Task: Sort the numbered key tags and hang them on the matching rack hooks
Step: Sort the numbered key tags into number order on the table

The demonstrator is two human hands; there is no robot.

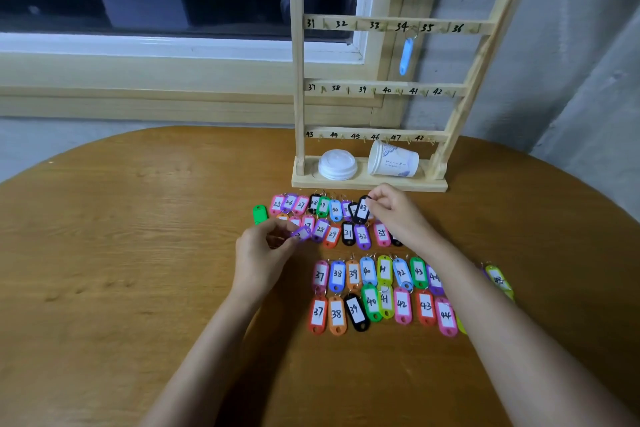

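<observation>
- Black tag "33" (362, 210): long axis runs roughly away from the person, ring end far, leaning slightly right. It sits at the right end of the far tag row, just in front of the rack base.
- Right hand (398, 213): fingers curled, thumb and fingertips pinching the far end of tag "33".
- Purple tag (302, 232): long axis slanted, closer to left-right. Number unreadable. It sits over the left end of the second row.
- Left hand (263, 253): fingers curled, pinching the purple tag at its left end.
- Remaining tags (371, 302) lie in four rows on the tabletop (121, 253), mostly ring end far.
- Rack (298, 80) stands upright. One blue tag (406, 55) hangs vertically under hook 34.
</observation>
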